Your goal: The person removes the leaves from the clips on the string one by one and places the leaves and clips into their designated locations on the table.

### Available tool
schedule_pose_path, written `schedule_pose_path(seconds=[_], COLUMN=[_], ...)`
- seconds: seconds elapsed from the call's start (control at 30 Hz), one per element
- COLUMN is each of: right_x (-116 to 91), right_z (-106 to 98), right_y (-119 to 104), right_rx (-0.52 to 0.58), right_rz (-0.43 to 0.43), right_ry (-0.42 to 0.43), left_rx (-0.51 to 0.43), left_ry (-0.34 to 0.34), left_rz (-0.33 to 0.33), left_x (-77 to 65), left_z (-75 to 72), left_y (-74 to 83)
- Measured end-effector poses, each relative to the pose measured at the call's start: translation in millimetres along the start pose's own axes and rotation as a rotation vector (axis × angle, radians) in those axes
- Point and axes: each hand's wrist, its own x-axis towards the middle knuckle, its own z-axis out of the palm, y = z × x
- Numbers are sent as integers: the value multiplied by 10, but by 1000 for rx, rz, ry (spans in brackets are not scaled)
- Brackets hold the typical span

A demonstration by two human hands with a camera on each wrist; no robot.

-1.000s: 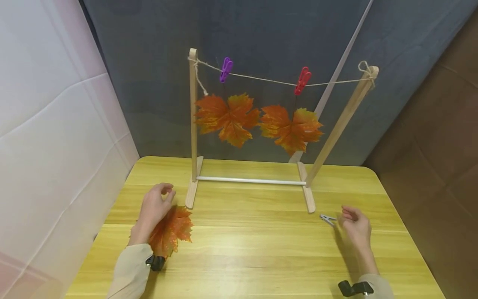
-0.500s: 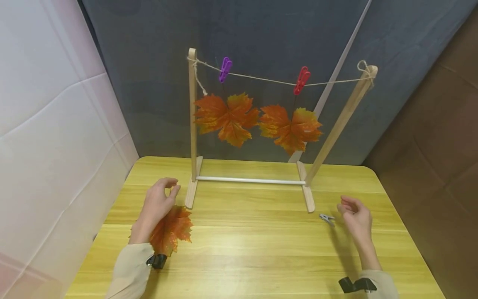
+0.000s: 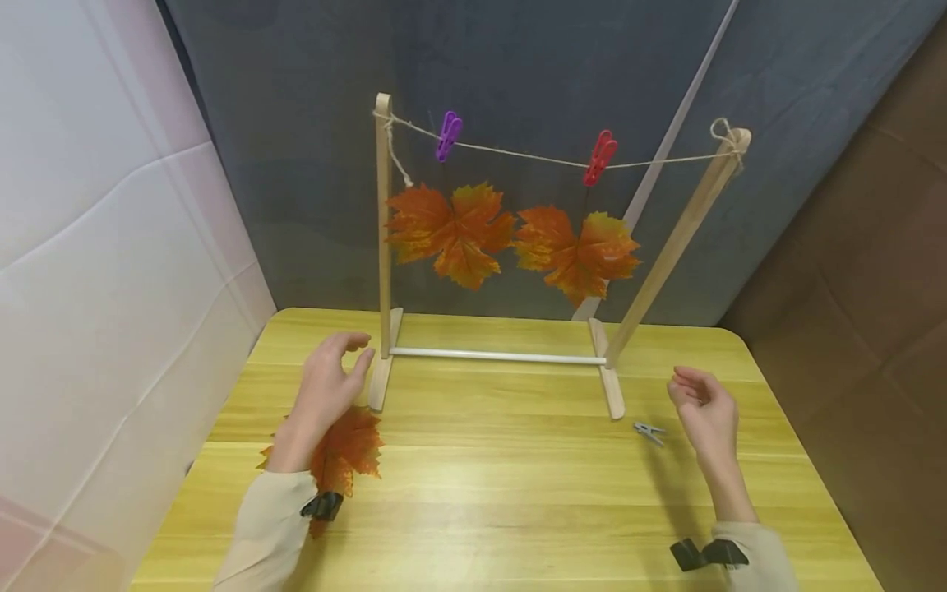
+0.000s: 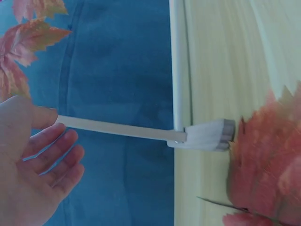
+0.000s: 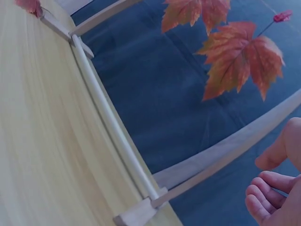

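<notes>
My left hand is raised over the table with loosely bent fingers and nothing in them, just left of the wooden stand's left post. Below it lies an orange maple leaf, partly covered by the hand and wrist. At the right my right hand hovers, fingers loosely curled and holding nothing. A grey clothespin lies on the table to its left. On the string between the posts, a purple clothespin holds one maple leaf and a red clothespin holds another leaf.
The stand's right post leans outward in the head view. A white rod joins the two wooden feet low over the table. Dark cloth hangs behind, with a pale cloth wall at left and a brown one at right.
Both hands have risen and moved away from the front of the table, the left also shifting right toward the stand. The leaves and clothespins have stayed in place.
</notes>
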Motion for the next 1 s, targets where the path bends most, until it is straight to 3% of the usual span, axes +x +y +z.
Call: schedule_pose_path(seconds=[0.5, 0.77, 1.0], right_x=[7, 23, 51], right_z=[57, 72, 99], right_y=[-366, -585, -772], right_rx=[94, 159, 202], right_rz=[-89, -181, -250], right_ry=[-13, -28, -48], left_rx=[1, -34, -80], left_ry=[-27, -44, 28], left_rz=[102, 125, 199], left_x=[134, 211, 345], left_z=[77, 92, 81], left_y=[227, 391, 523])
